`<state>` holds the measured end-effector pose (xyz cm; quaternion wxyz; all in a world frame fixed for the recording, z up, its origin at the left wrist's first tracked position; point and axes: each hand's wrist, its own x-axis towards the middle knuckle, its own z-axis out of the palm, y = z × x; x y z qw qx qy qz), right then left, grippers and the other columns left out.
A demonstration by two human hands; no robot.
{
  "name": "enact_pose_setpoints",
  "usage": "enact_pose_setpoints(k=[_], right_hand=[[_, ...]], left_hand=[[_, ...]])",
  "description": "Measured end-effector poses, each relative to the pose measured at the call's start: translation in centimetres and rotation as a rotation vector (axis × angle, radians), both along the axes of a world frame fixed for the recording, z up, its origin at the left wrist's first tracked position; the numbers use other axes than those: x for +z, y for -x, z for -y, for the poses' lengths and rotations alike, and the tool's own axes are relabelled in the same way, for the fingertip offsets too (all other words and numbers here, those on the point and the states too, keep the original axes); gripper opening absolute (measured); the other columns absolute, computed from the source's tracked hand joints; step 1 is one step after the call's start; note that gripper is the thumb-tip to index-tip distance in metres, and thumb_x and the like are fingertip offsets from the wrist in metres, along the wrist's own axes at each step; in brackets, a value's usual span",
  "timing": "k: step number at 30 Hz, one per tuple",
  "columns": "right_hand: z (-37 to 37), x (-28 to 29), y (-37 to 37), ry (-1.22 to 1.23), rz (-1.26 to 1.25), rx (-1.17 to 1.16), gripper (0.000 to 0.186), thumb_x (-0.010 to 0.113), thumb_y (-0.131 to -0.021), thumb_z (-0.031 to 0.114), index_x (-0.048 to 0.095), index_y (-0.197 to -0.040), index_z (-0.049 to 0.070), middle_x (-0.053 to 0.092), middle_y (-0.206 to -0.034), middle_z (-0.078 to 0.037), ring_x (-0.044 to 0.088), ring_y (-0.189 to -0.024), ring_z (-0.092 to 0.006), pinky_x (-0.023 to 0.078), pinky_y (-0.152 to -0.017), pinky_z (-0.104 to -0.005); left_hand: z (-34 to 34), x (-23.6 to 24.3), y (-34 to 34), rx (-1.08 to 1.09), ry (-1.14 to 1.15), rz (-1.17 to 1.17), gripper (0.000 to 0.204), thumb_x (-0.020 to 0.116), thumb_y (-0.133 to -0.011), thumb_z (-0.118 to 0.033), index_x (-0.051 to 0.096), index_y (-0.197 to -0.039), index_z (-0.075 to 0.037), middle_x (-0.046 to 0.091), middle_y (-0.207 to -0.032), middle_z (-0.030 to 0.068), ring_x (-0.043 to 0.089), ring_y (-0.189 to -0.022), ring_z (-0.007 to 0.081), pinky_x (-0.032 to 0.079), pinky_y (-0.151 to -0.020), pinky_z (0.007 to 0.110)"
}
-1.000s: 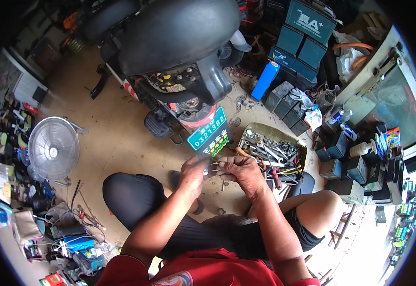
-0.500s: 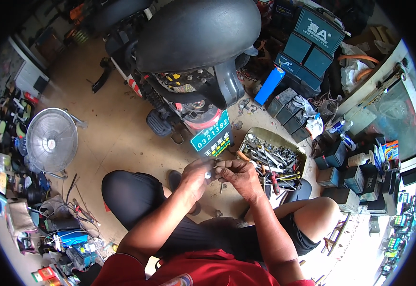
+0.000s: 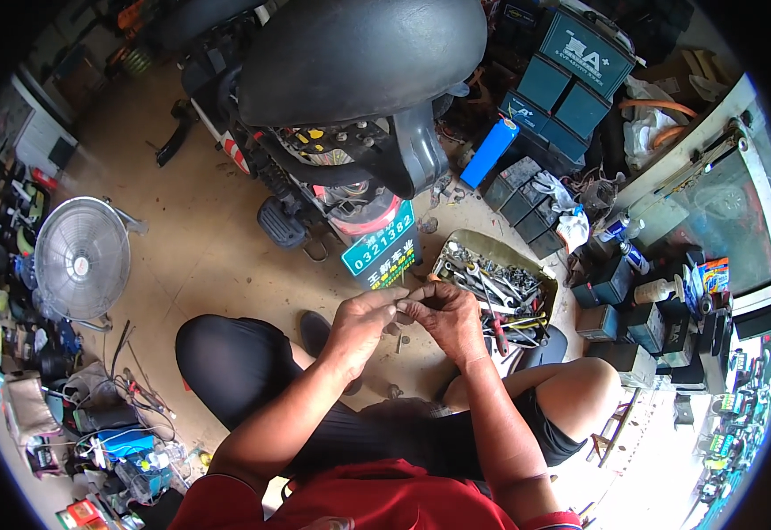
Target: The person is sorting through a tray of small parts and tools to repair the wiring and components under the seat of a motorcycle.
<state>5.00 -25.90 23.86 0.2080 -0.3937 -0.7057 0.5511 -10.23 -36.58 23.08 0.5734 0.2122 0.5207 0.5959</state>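
Note:
My left hand and my right hand meet in front of me, over the floor between my knees. The fingertips of both are pinched together around something tiny that the fingers mostly hide; its kind does not show. Just beyond them stands the rear of a scooter, with a teal number plate low at its back. Right beside my right hand is an open metal tray full of wrenches, bolts and small parts. A red-handled screwdriver leans at its near side.
A round floor fan stands at the left, near heaps of parts and cables. Stacked dark green batteries and a blue battery pack are at the far right. More batteries and bottles line the right side by a glass-fronted cabinet.
A small pale round piece that showed at my left fingers is now hidden. Both hands have turned slightly and pinch closer together. The whole view has shifted a little.

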Motion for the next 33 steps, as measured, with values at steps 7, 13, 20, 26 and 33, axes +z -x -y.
enact_pose_setpoints(k=[7,13,20,26,33], right_hand=[[-0.5,2.2,-0.5,0.388,-0.296,-0.194,0.015,0.08,-0.091,0.014,0.072,-0.094,0.001,0.075,-0.085,-0.004,0.068,-0.074,-0.0103,0.054,-0.072,-0.0244],[-1.1,4.3,-1.0,0.536,-0.434,-0.239,0.016,0.076,-0.094,0.011,0.074,-0.105,0.0,0.075,-0.097,-0.006,0.071,-0.086,-0.014,0.057,-0.078,-0.0268],[-1.6,10.2,-2.0,0.17,-0.361,-0.328,0.015,0.073,-0.095,0.007,0.073,-0.105,-0.004,0.075,-0.09,-0.009,0.071,-0.075,-0.0137,0.058,-0.069,-0.0253],[-7.5,15.6,-3.4,0.053,-0.529,-0.275,0.014,0.072,-0.098,0.012,0.071,-0.106,0.0,0.072,-0.088,-0.005,0.067,-0.077,-0.0124,0.053,-0.071,-0.0236],[-13.4,9.9,1.7,0.322,-0.384,-0.251,0.008,0.071,-0.098,0.01,0.069,-0.102,0.003,0.072,-0.095,-0.007,0.071,-0.085,-0.0167,0.059,-0.079,-0.0272]], left_hand=[[-0.3,1.2,1.6,-0.012,-0.07,0.535,0.05,0.046,-0.109,-0.035,0.055,-0.141,0.003,0.063,-0.138,0.0203,0.067,-0.114,0.0295,0.05,-0.095,0.038],[-0.6,2.7,1.8,0.008,-0.144,0.618,0.056,0.044,-0.109,-0.044,0.053,-0.142,0.002,0.061,-0.141,0.0205,0.063,-0.122,0.0328,0.048,-0.102,0.042],[-0.7,5.7,4.1,0.109,-0.129,0.479,0.052,0.049,-0.108,-0.041,0.058,-0.136,0.001,0.065,-0.135,0.0182,0.063,-0.119,0.0301,0.049,-0.099,0.04],[-2.8,5.3,6.1,0.442,-0.076,0.348,0.026,0.058,-0.102,-0.021,0.067,-0.12,-0.005,0.072,-0.106,0.0065,0.062,-0.086,0.016,0.049,-0.079,0.03],[-6.5,0.8,8.3,0.525,0.241,0.112,0.023,0.07,-0.094,-0.029,0.071,-0.102,-0.008,0.071,-0.095,0.0032,0.06,-0.079,0.014,0.047,-0.066,0.03]])
